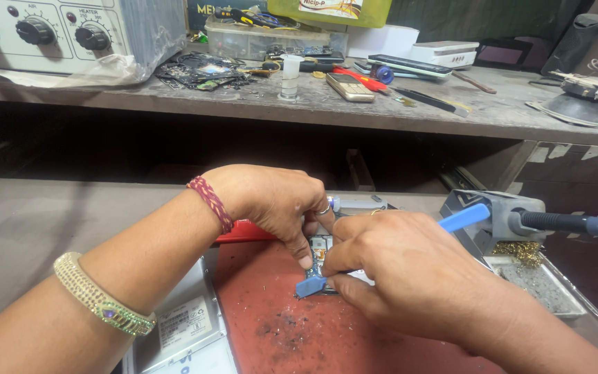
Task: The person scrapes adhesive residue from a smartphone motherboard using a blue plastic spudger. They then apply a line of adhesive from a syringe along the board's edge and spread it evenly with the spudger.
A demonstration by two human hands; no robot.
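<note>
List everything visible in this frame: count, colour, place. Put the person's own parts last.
circuit board: 1, blue-green, on the mat under both hands
pry tool: 1, blue, in the right hand, tip at the board
mat: 1, red, lower bench
soldering stand: 1, grey, right of the hands
brass wool: 1 clump, gold, in the stand
phone: 1, gold, upper shelf
vial: 1, clear, upper shelf
control unit: 1, cream with black knobs, upper left
parts box: 1, clear, back of shelf
bangle: 1, gold, left wrist
thread band: 1, maroon, left wrist
left hand: 1, fingers pressing the board
right hand: 1, gripping the tool
</note>
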